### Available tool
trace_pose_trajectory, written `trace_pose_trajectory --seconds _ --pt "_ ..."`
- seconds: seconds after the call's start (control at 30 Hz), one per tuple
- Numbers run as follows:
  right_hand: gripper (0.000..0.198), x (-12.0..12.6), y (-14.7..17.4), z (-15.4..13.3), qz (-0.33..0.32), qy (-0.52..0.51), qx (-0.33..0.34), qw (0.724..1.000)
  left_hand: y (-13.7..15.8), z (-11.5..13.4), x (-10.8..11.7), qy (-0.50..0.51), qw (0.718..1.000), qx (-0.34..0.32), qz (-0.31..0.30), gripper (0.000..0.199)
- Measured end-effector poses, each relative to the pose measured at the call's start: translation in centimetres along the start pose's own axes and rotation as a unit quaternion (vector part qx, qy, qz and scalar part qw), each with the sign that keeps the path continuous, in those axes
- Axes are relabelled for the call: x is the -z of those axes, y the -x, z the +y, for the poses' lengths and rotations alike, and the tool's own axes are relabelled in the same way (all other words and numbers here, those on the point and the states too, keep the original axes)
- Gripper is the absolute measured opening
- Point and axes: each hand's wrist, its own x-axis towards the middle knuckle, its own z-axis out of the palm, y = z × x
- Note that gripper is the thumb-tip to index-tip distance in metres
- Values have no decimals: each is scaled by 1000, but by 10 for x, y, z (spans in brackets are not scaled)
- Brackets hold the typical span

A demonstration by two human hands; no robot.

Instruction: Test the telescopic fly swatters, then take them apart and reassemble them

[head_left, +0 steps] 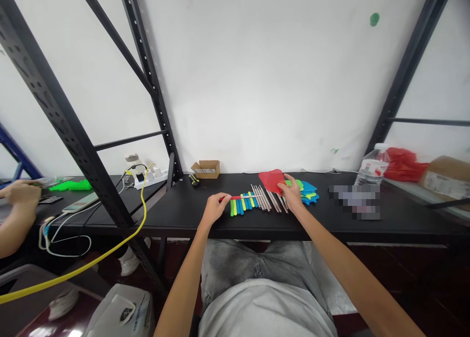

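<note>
My left hand (pixel 216 208) is closed on the red handle (pixel 235 197) of a thin metal rod (pixel 253 196), which points right above the table. Between the thumb and fingers of my right hand (pixel 292 195) is a red fly swatter head (pixel 271 180) with a fine mesh. Beneath the held rod lies a row of green, blue and yellow handles (pixel 240 207). Several loose metal rods (pixel 270 200) lie side by side to their right. Blue and green swatter heads (pixel 309 192) are piled beyond my right hand, which partly hides them.
An opened cardboard box (pixel 206 169) and a yellow-black tool (pixel 194 180) sit near the wall. At right stand a large plastic bottle (pixel 372 166) and a red bundle (pixel 404 165). A yellow cable (pixel 143 205) crosses the left rack post. Another person's hand (pixel 22 195) is at far left.
</note>
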Motion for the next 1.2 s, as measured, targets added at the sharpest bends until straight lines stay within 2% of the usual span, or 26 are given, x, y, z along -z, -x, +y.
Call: trace_pose_trajectory --seconds 0.07,0.13,0.33,0.47,0.57,1.0,1.2 --pt "86 -1 3 -3 -12 -23 -5 1000 0 1 0 -3 1000 1 1 37" --pt "95 -2 6 -5 -17 -39 -8 999 0 1 1 -6 1000 2 1 37" --pt "78 -2 5 -3 -12 -48 -9 999 1 3 2 -5 1000 3 0 38" --pt "88 -1 4 -4 -4 -55 -4 998 1 3 2 -3 1000 3 -1 38" --pt "88 0 4 -5 -3 -49 -1 999 1 4 2 -4 1000 4 -1 39" --pt "57 5 -4 3 65 -29 -4 997 0 0 1 -5 1000 -5 3 37" --pt "37 6 -7 5 82 -30 -5 996 1 1 1 2 1000 -3 4 37"
